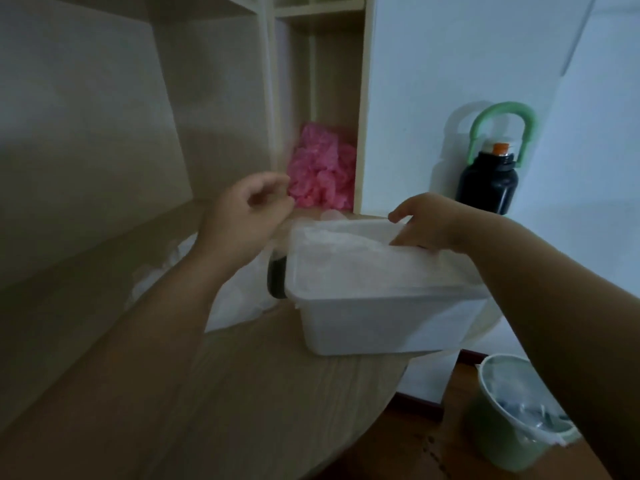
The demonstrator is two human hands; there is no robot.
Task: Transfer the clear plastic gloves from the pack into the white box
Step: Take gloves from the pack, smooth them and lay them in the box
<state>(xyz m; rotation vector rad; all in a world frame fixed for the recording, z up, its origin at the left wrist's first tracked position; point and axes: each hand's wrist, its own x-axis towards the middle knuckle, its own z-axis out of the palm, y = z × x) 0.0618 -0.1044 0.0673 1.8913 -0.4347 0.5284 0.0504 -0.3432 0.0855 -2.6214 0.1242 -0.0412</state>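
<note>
The white box (381, 327) stands near the rounded edge of the wooden table, filled with clear plastic gloves (349, 258). My right hand (426, 223) rests on the box's far rim, fingers curled over the edge and onto the gloves. My left hand (246, 216) hovers just left of the box with fingers loosely curled; whether it pinches a thin clear glove is hard to tell. The crumpled plastic pack (235, 296) lies on the table under my left forearm, partly hidden.
A dark object (277, 275) sits against the box's left side. Pink plastic (322, 171) fills a shelf cubby behind. A black bottle with green handle (491, 178) stands at the wall. A green bin (516, 417) is on the floor, lower right.
</note>
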